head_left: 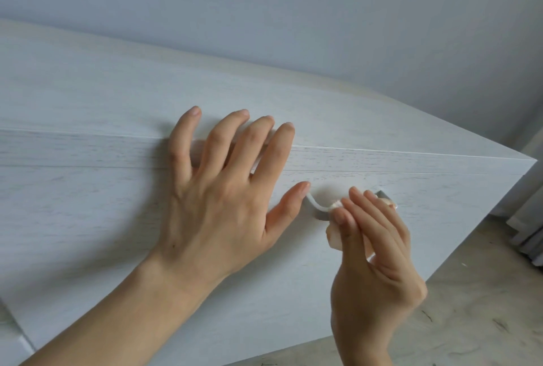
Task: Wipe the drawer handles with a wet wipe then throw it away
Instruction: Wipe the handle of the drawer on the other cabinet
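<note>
Nearest, at the lower right: bare right hand (373, 251), fingers curled together and pinched on a small crumpled white wet wipe (335, 235), pressed against the curved silver metal drawer handle (316, 204). Most of the wipe hidden behind the fingers — only a bunched lump showing at the fingertips, touching the handle's bar. Handle's left end visible as a thin pale arc above a dark recess; its right end peeking out beyond the fingertips.

Just left of that: bare left hand (223, 198), flat and spread wide, fingers apart, gripping nothing, palm laid on the whitewashed wood-grain drawer front (88, 218). Thumb tip touching or just beside the handle's left end — cannot tell which. Four fingers reaching up over the drawer's upper edge, across the thin seam.

Farther: pale wood-grain top panel of the dresser (117, 78), running off toward the right corner. To the right, below the dresser's corner, mottled grey stone floor (476, 307) and a fold of grey curtain (529, 236). Farthest: plain pale blue-grey wall (293, 7).
</note>
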